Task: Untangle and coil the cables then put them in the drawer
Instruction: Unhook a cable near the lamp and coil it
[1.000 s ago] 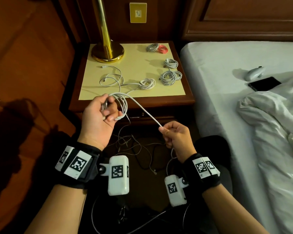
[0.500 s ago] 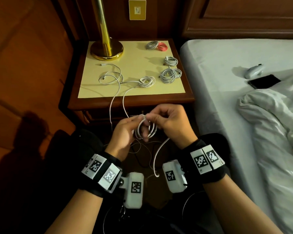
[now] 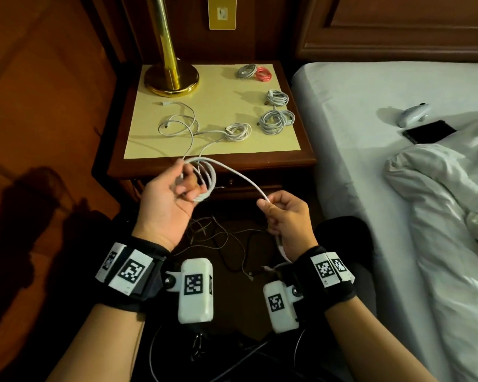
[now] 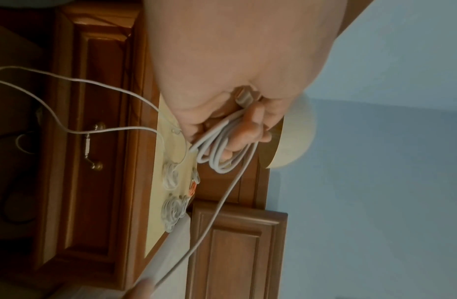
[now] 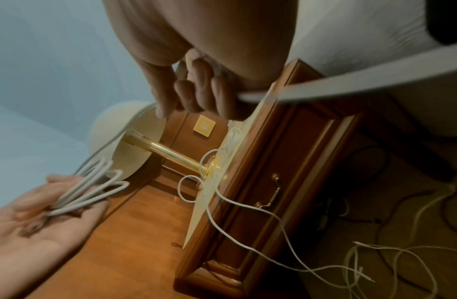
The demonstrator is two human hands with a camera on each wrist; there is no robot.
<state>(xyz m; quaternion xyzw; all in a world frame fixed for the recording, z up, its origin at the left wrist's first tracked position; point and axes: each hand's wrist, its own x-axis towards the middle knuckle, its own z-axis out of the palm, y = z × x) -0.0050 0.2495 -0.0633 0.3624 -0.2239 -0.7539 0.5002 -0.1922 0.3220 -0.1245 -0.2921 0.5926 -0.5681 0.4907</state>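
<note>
My left hand [image 3: 174, 188] holds a half-wound coil of white cable [image 3: 204, 177] in front of the nightstand; the same loops [image 4: 219, 145] hang from its fingers in the left wrist view. The free length arcs right to my right hand [image 3: 283, 213], which pinches the cable [image 3: 249, 180] between thumb and forefinger, the rest trailing below the wrist. An uncoiled white cable [image 3: 182, 125] lies on the nightstand top [image 3: 221, 147] and droops over its front edge. Several coiled cables [image 3: 276, 121] sit at the right side, a red one [image 3: 263, 74] at the back. The drawer [image 5: 270, 190] is closed.
A brass lamp base [image 3: 171, 78] stands at the nightstand's back left. Thin dark and white wires [image 3: 226, 238] tangle on the floor below. A bed [image 3: 370, 133] with a crumpled duvet, a phone [image 3: 429, 130] and a white controller [image 3: 413, 114] lies on the right.
My hands were together winding a loop half a second ago; they have since parted, the left lifting the coil, the right sliding out along the free cable.
</note>
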